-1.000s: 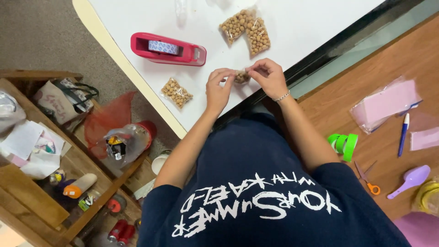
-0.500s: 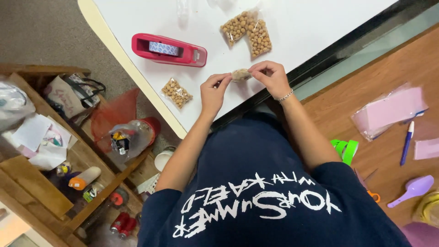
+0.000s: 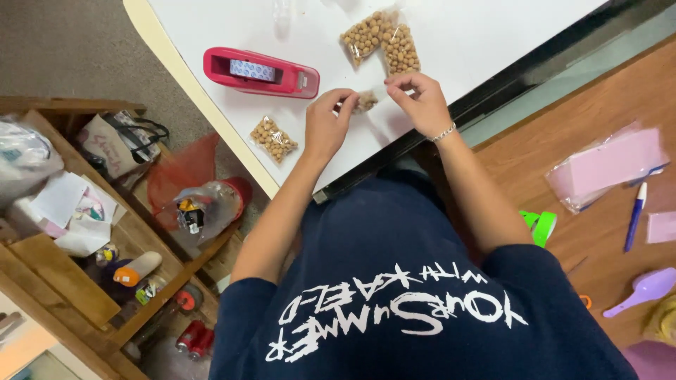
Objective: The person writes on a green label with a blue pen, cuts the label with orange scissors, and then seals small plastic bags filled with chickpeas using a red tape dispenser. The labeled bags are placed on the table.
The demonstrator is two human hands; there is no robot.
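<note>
Pinching a small clear plastic bag of tan round nuts [image 3: 365, 100] between your left hand [image 3: 325, 125] and right hand [image 3: 420, 105] above the white tabletop [image 3: 479, 35], you seemingly grip only its edges; slack fingers could spill nuts.

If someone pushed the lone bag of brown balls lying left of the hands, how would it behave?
The bag would likely slide rather than roll, since it lies flat on the smooth white table. Its clear film probably feels floppy and slippery. The small round balls inside may shift, changing its shape.
</note>
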